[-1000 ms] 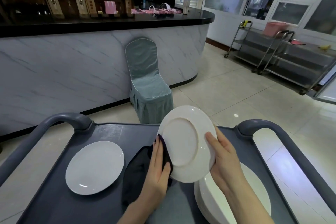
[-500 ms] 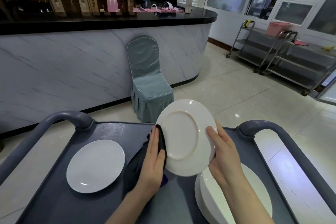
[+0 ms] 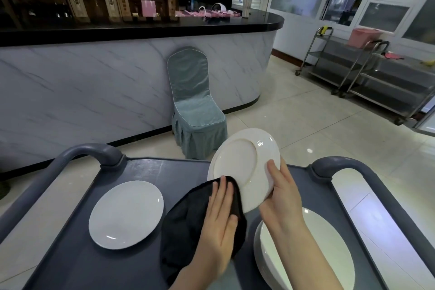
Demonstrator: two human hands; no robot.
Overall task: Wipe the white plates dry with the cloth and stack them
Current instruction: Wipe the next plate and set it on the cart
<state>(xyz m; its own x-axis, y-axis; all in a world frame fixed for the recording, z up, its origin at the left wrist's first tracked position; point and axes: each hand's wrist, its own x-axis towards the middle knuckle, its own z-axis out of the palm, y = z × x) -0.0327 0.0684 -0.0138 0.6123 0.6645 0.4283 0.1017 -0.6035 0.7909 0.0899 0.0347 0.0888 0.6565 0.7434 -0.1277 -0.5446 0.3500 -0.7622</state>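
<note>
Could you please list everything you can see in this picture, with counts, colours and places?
held plate: one, white, tilted above the cart, underside toward the camera
single plate: one, white, flat on the cart's left
plate stack: number unclear, white, cart's right
cloth: one, black, against the held plate's lower edge
cart: one, grey, foreground
chair: one, teal cover, by the counter
counter: one, marble front, black top, behind
metal trolleys: two, steel, right background
left hand: flat on the cloth
right hand: grips the held plate's rim
</note>
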